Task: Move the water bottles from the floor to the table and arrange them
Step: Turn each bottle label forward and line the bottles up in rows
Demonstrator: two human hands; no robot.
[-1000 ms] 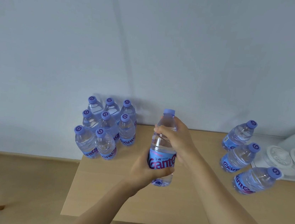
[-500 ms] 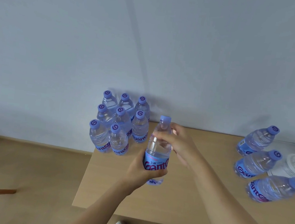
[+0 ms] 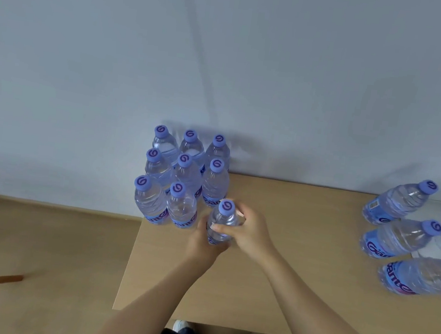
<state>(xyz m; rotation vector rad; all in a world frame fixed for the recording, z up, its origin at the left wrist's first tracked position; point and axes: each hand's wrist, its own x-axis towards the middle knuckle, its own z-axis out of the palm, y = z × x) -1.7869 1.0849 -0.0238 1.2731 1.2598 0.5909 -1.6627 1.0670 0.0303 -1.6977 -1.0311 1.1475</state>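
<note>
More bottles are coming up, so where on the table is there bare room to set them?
Free: the wide tabletop between the held bottle and the three bottles at the right, plus the near strip behind both hands. Crowded: the eight-bottle cluster at the far-left corner.

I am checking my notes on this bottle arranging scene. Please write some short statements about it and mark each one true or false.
1. Both hands hold one bottle. True: the left hand grips it low, the right hand grips its upper part.
2. The group at the table's left rear corner has eight standing bottles. True.
3. The held bottle has no cap. False: it has a purple cap.
4. Five bottles stand at the right side. False: three bottles show there.
5. The table is wooden and stands against the wall. True.
</note>
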